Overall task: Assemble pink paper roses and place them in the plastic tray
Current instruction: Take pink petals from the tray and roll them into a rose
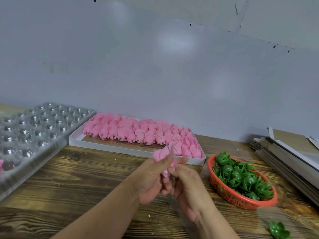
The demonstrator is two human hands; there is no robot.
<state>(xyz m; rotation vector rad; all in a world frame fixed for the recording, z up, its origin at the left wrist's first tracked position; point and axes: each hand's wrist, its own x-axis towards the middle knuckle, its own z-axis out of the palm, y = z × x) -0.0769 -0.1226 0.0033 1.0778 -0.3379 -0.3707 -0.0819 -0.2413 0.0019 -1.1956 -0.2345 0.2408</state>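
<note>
Both hands met over the table (86, 178), holding one pink rose (162, 155) between them. Left hand (151, 178) gripped the bloom, thumb laid across the petals; right hand (185, 182) had fingers curled at the rose's base, pinching there. What the right fingertips held beyond the paper could not be made out.

Rose held in the air, in front of the white box (138, 150), well apart from the tray (34, 135).

Progress, judged from the layout: early. Box was packed with rows of pink blooms (138, 131), apparently unfinished. Red basket (241, 200) to the right was heaped with green calyxes (241, 176); one more calyx (278, 231) lay loose on the table near the front edge. Tray at left showed row upon row of bare pockets; only a trace of pink (1, 165) at its near edge, too cropped to count. Most of the work was left.

Flat card stack (284, 152) sat at far right.
</note>
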